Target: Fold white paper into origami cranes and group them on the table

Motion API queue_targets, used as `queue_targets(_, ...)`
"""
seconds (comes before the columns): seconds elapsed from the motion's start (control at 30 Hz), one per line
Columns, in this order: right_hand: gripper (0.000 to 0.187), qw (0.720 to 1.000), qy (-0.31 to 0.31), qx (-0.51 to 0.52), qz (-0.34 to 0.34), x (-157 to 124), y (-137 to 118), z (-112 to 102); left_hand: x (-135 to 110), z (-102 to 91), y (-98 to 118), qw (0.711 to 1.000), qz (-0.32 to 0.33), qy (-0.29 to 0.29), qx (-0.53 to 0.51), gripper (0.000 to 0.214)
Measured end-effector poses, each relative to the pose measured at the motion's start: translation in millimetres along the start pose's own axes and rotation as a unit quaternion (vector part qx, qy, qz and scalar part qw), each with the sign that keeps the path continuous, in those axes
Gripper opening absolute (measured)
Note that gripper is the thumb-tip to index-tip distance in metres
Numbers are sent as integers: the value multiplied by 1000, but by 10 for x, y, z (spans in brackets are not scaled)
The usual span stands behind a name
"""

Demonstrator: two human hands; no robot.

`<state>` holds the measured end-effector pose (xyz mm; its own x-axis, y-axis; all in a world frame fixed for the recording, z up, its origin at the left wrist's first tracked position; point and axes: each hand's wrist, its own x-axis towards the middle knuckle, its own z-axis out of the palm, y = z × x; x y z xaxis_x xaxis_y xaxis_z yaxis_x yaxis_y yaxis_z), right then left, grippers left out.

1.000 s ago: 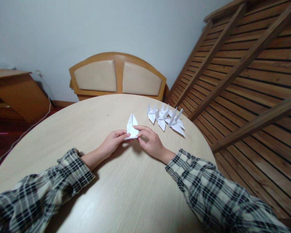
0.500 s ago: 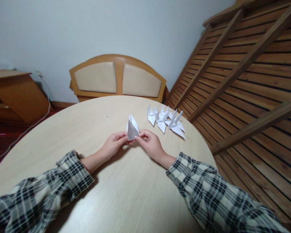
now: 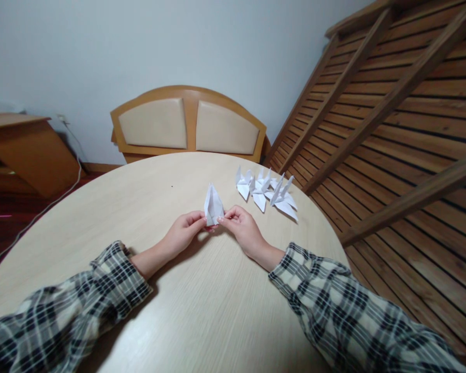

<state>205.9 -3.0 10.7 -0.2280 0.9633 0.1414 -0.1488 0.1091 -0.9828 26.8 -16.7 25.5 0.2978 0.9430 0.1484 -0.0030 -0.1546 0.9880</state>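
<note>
A partly folded white paper piece (image 3: 213,205) stands upright with its tip pointing up, just above the round light wooden table (image 3: 186,305). My left hand (image 3: 184,231) pinches its lower left corner. My right hand (image 3: 241,226) pinches its lower right corner. Both hands rest near the table's middle, fingertips almost touching under the paper. Plaid sleeves cover both forearms.
Several finished white paper cranes (image 3: 266,190) lie in a cluster on the table, to the right of and beyond my right hand. A wooden padded chair back (image 3: 188,123) stands behind the table. A slatted wooden frame (image 3: 392,119) leans at the right. A cabinet (image 3: 23,150) is at the left.
The paper piece went from lying fairly flat between my fingers to standing upright, its flaps drawn closer together. My hands shifted slightly toward each other.
</note>
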Motion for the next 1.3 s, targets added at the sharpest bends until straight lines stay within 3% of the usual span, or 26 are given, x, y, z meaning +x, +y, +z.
queue_targets(0.27, 28, 1000, 22, -20, -9, 13, -8, -8, 5, -16, -21, 1000, 2, 14, -4, 34)
queue_targets(0.43, 27, 999, 26, -21, -9, 14, 0, -9, 5, -10, -26, 1000, -12, -5, 12, 28)
queue_targets(0.77, 26, 1000, 16, 0, 17, -2, -20, -3, 0, -5, -7, 1000, -3, -7, 27, 24)
queue_targets(1.3, 30, 997, -9, 64, 45, -53, -90, 48, -14, -7, -20, 1000, -12, 7, 4, 33)
